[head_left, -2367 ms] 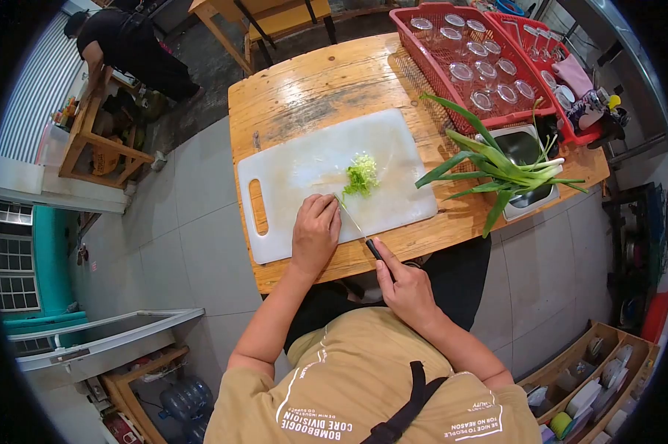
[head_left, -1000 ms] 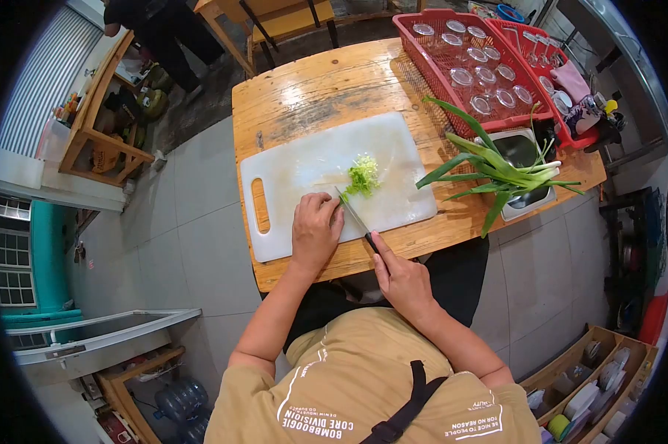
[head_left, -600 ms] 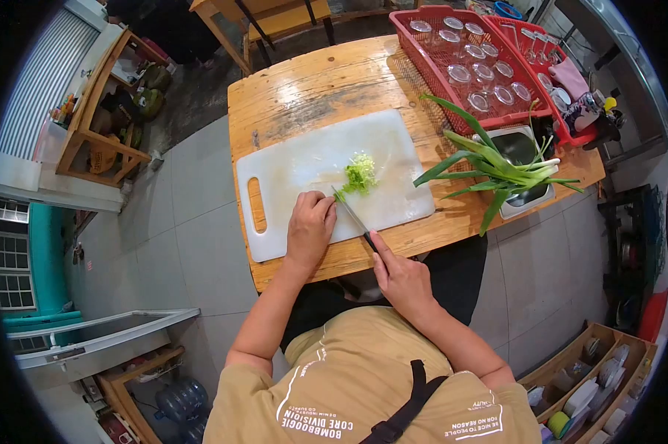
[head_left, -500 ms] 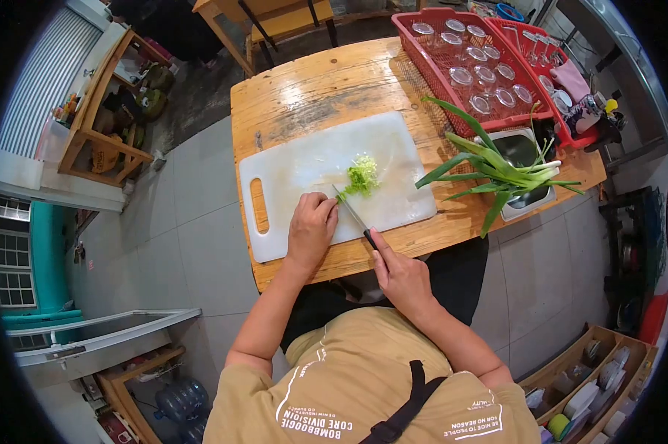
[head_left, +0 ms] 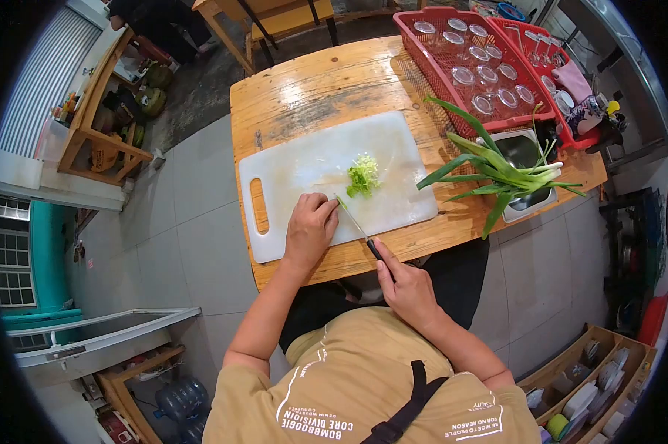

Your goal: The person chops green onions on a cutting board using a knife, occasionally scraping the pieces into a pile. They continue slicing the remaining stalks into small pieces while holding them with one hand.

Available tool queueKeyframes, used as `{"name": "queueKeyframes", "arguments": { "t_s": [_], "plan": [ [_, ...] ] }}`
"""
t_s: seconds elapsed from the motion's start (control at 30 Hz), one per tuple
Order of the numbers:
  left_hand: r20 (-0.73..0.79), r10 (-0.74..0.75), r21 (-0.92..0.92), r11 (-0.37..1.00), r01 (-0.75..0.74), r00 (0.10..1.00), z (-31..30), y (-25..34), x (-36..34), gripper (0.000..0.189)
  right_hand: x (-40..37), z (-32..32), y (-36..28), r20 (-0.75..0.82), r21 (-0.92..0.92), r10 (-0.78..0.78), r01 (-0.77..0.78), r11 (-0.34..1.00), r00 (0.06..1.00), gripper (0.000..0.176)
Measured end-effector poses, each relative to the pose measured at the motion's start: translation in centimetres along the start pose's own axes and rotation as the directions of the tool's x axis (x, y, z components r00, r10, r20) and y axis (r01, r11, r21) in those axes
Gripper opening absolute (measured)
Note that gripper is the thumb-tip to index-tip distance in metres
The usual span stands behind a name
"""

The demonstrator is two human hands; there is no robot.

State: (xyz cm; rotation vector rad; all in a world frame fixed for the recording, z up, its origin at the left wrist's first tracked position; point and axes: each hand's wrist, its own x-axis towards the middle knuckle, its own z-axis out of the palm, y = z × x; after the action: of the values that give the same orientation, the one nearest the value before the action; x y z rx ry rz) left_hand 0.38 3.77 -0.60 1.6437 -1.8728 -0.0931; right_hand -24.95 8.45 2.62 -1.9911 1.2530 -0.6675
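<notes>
Clenching a black-handled knife (head_left: 363, 235) in the right hand (head_left: 406, 285), pinning a green scallion stalk (head_left: 341, 200) under the curled left hand (head_left: 309, 231) on the white plastic cutting board (head_left: 304, 159) mid-frame, seemingly slicing, needing fingertips tucked back next.

Matt white plastic cutting board (head_left: 312, 159) on a worn, rough-grained wooden table (head_left: 312, 85); red plastic crates (head_left: 423, 55).

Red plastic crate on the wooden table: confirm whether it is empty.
No, the red plastic crate holds rows of clear drinking glasses.

The right hand (head_left: 406, 285) has drawn the knife (head_left: 356, 224) a little back across the cutting board (head_left: 304, 155)
</notes>
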Motion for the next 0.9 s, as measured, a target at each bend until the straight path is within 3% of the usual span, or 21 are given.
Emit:
{"name": "queueKeyframes", "arguments": {
  "t_s": [0.5,0.7,0.9],
  "plan": [
    [0.019,0.004,-0.003,1.0,-0.004,1.0,0.0,0.0,0.1,0.017,0.5,0.1,-0.3,0.025,-0.057,0.019,-0.017,0.998,1.0,0.049],
    [0.02,-0.023,-0.028,0.999,0.024,1.0,-0.6,0.7,0.3,0.017,0.6,1.0,0.0,-0.026,-0.174,-0.101,0.095,0.98,0.995,0.052],
    [0.007,-0.02,-0.04,0.999,0.021,1.0,-0.1,0.3,0.1,0.015,1.5,2.0,0.3,-0.056,-0.26,-0.119,0.101,0.96,0.991,0.05]
  ]
}}
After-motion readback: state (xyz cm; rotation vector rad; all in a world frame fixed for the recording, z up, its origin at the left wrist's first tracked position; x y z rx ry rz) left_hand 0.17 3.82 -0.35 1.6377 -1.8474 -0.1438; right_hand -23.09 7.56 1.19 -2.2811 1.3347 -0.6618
